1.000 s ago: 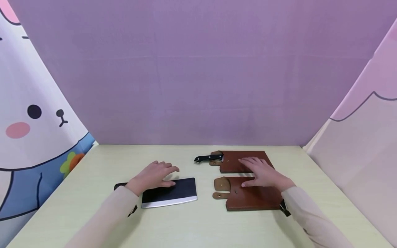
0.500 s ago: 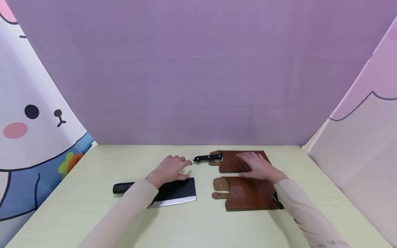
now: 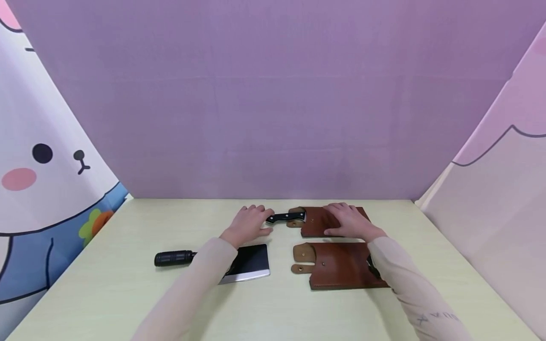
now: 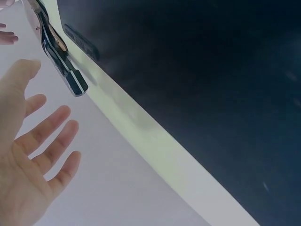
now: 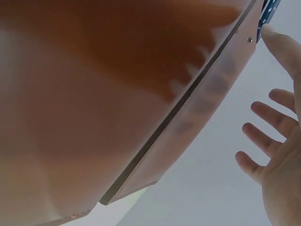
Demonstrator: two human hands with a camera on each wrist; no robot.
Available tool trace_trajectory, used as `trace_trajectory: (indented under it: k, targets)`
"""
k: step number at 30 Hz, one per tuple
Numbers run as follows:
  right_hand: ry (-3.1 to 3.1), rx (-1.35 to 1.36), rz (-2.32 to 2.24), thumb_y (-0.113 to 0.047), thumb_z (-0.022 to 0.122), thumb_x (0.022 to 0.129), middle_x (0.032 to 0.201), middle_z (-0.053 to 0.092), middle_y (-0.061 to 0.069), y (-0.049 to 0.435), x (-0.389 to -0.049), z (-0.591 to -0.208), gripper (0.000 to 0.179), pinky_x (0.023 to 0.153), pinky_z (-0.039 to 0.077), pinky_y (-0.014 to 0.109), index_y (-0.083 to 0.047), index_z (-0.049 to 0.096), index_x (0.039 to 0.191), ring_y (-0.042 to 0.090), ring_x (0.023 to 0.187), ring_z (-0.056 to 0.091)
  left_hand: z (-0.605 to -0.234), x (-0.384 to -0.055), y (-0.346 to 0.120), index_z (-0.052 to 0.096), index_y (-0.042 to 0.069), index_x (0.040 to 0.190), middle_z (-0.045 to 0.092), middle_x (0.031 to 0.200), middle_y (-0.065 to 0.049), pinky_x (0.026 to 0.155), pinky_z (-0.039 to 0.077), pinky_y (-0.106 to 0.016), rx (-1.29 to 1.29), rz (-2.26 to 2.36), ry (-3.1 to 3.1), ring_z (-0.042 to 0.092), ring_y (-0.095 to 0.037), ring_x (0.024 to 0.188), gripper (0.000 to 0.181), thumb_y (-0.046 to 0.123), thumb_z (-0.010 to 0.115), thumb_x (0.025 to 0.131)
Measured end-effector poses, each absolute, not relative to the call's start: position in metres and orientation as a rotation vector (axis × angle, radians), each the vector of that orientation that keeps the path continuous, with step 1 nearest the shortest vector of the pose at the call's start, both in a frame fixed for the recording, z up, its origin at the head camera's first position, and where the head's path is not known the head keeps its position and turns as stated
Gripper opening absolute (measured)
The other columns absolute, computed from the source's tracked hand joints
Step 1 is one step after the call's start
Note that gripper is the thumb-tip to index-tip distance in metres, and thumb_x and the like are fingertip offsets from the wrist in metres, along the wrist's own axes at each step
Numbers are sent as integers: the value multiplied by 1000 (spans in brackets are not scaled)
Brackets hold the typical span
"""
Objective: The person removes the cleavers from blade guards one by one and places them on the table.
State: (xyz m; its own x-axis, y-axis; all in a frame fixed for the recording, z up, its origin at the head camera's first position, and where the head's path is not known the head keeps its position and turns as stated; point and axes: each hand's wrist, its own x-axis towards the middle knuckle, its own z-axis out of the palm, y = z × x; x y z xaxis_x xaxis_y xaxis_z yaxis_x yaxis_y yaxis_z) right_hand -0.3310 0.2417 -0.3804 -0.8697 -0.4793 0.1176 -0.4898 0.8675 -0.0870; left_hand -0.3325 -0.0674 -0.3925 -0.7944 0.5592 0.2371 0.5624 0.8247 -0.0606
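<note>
My left hand (image 3: pixel 249 223) is spread at the butt end of a black-handled knife (image 3: pixel 285 217). In the left wrist view its fingers (image 4: pixel 59 136) stand apart from the knife handle (image 4: pixel 59 59), holding nothing. The knife's blade is hidden inside a brown leather sheath (image 3: pixel 313 229) at the back. Over that sheath my right hand (image 3: pixel 350 221) hovers with loosely spread fingers; the right wrist view shows a gap below them. A second brown sheath (image 3: pixel 341 272), its tan flap and strap undone, lies nearer me. Under my left forearm lies a cleaver (image 3: pixel 251 260), blade partly covered by the sleeve.
The cleaver's black ribbed handle (image 3: pixel 174 258) points left on the pale table (image 3: pixel 106 284). A purple backdrop (image 3: pixel 273 118) rises behind the table, with printed cloths on the left (image 3: pixel 51 199) and right (image 3: pixel 503 203).
My left hand has moved right and away from me, from over the cleaver to the knife handle's end. My right hand has shifted slightly left and back over the rear sheath.
</note>
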Motion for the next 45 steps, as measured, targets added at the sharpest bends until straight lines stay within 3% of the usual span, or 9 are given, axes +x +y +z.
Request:
trace_trajectory:
  k: [18,45]
  targets:
    - [-3071,650,199,-47,73,70,134,46,15,241,-345,-392,82,100,26,61,-8,42,134,38,124,39,-399,-346,-51,53,20,125,60,113,-5,87,45,-47,-704,-74,-2927,57,-27,100,47,39,63,83]
    - [-3167,606,248,-50,74,67,138,41,18,242,-349,-392,91,101,24,62,-8,36,138,40,125,36,-412,-354,-40,55,18,119,62,107,-4,85,46,-46,-701,6,-2904,57,-25,96,39,32,64,84]
